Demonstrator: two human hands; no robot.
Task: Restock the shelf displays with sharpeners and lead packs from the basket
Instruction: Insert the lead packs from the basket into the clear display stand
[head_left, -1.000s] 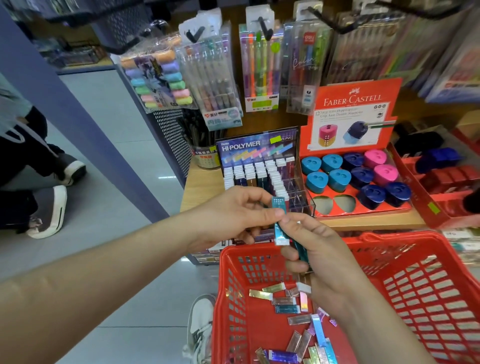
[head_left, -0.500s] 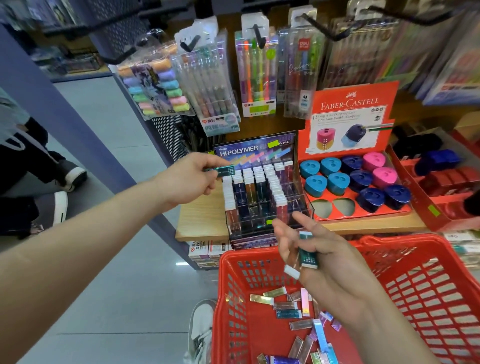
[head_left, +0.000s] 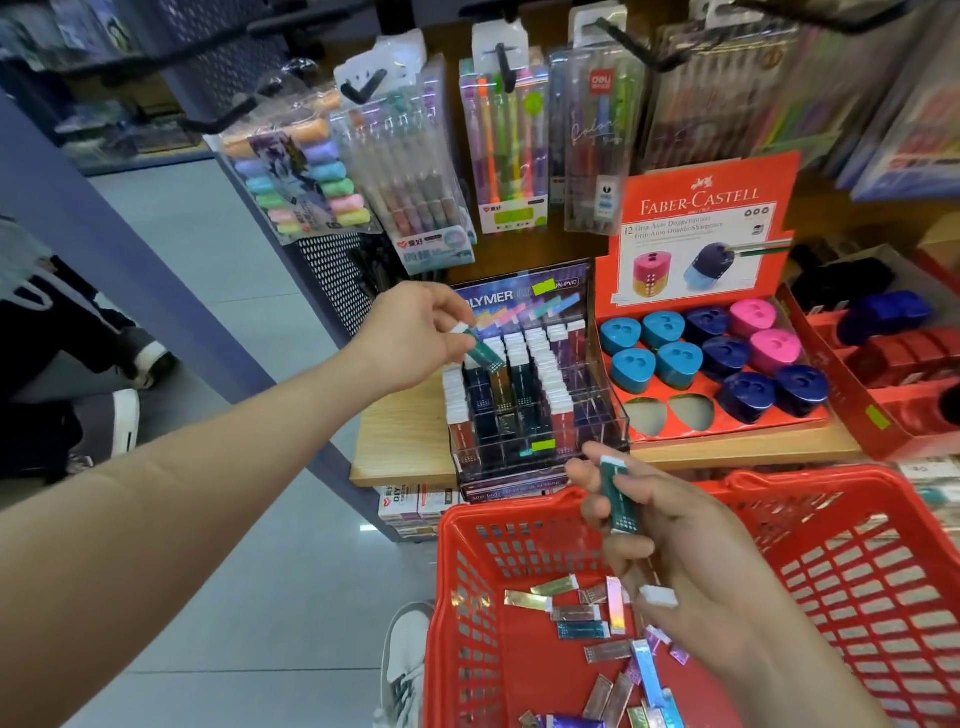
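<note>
**Left hand (head_left: 415, 327) lowering a teal white-capped lead pack (head_left: 483, 353) toward the clear acrylic tiered display (head_left: 540, 405) on the wooden shelf (head_left: 405, 447).**

It pinches the pack near its cap, tilted over the left rows. Best to find the teal column and seat it upright, cap up. The right hand (head_left: 675, 545) grips another teal pack (head_left: 615, 493) above the red plastic basket (head_left: 883, 519), where foil packs (head_left: 576, 613) lie loose. The display header shows "…OLYMER" and "…ON-PVC". The red card sharpener tray (head_left: 701, 208) reads "FABER-CASTELL".
</note>
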